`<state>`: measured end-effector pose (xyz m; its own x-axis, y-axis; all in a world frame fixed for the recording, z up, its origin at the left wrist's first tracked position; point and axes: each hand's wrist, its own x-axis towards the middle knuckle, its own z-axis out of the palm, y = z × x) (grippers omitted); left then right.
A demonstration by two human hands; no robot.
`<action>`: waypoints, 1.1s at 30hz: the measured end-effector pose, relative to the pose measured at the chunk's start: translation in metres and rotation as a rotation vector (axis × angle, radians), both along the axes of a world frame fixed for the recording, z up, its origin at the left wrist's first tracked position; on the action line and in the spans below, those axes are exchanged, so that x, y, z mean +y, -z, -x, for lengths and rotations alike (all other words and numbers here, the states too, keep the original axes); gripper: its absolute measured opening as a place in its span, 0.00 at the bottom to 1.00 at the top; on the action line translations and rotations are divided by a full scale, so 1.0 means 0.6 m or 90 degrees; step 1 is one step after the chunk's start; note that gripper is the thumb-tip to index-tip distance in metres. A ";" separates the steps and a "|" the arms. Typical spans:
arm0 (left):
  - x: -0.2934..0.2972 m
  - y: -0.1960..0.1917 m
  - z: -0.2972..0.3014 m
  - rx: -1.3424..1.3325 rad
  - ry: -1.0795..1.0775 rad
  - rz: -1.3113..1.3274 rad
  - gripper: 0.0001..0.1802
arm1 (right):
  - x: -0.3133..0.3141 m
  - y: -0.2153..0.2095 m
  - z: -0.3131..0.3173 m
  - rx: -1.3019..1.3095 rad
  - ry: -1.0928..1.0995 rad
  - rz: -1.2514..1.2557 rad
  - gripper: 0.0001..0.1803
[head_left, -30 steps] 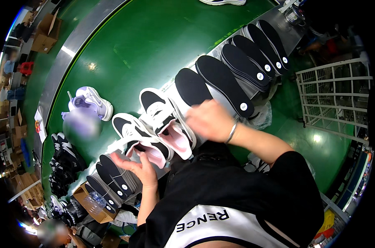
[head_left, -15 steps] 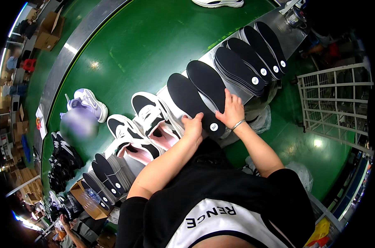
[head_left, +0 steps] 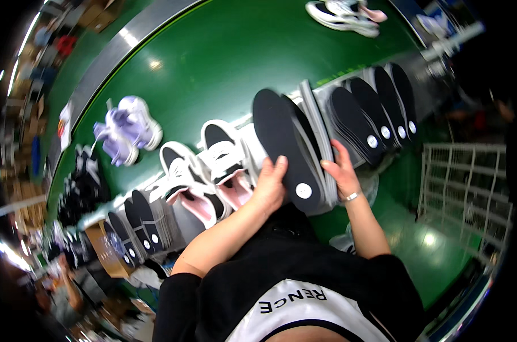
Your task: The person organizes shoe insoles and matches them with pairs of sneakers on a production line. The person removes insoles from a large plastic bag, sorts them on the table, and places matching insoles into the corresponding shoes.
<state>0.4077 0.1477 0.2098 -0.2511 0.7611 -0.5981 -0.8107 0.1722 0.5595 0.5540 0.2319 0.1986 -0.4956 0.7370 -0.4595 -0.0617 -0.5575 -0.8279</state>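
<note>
Between my two hands is a bunch of black insoles with grey edges and a round white sticker on the front one. My left hand grips its near left side, thumb and finger along the rim. On the other side my right hand, with a band at the wrist, holds the grey edges of insoles turned up on their sides. Left of the bunch stand two white-and-black sneakers with pink linings, a nearer one and a farther-left one.
More black insole stacks lie to the right. Others stand at the left beside a cardboard box. Lilac shoes and a white sneaker pair sit on the green surface. A white wire rack stands at right.
The insoles that lay flat, fanned in two, are now gathered between my hands, some turned on edge. My right hand has moved right, and the whole view has shifted.
</note>
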 end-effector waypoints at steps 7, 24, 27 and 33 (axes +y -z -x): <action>-0.014 -0.089 0.033 0.014 0.025 -0.369 0.29 | -0.017 -0.065 0.017 0.228 0.001 0.027 0.22; -0.506 -0.146 -0.028 0.344 -0.546 -0.360 0.29 | -0.298 -0.187 0.201 0.192 -0.754 -0.443 0.28; -0.616 -0.091 -0.089 0.312 -0.653 -0.278 0.31 | -0.445 -0.176 0.191 0.131 -0.829 -0.365 0.31; -0.847 -0.038 -0.224 0.164 -1.064 -0.144 0.26 | -0.728 -0.127 0.178 0.068 -1.050 -0.008 0.19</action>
